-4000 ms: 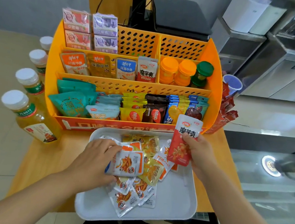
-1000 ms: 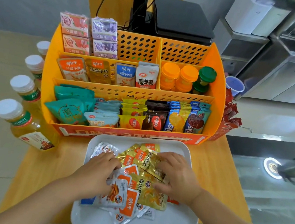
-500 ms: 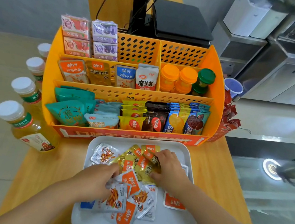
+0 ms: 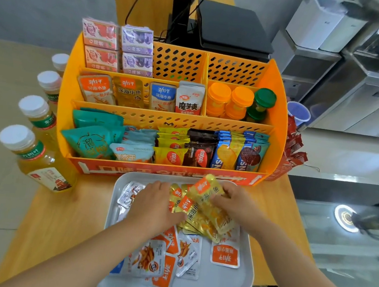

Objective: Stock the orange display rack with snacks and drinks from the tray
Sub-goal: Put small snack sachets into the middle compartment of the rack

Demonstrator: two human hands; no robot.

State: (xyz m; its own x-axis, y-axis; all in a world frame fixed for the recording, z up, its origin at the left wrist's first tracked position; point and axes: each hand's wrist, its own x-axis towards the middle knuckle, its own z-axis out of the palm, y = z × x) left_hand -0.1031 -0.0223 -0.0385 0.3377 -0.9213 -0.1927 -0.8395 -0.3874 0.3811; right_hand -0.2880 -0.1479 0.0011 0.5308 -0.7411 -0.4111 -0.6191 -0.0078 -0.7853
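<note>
Wooden counter (image 4: pixel 60 218) beside steel cabinets (image 4: pixel 368 98)

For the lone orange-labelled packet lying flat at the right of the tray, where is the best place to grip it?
Probably the orange-labelled packet is best pinched at its near sealed edge, coming from the tray's bare near-right corner. It lies flat and alone there, while its far edge sits against the gold packets.

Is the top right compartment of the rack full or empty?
Empty. In the rack, only its perforated back wall shows there, with no goods.
</note>
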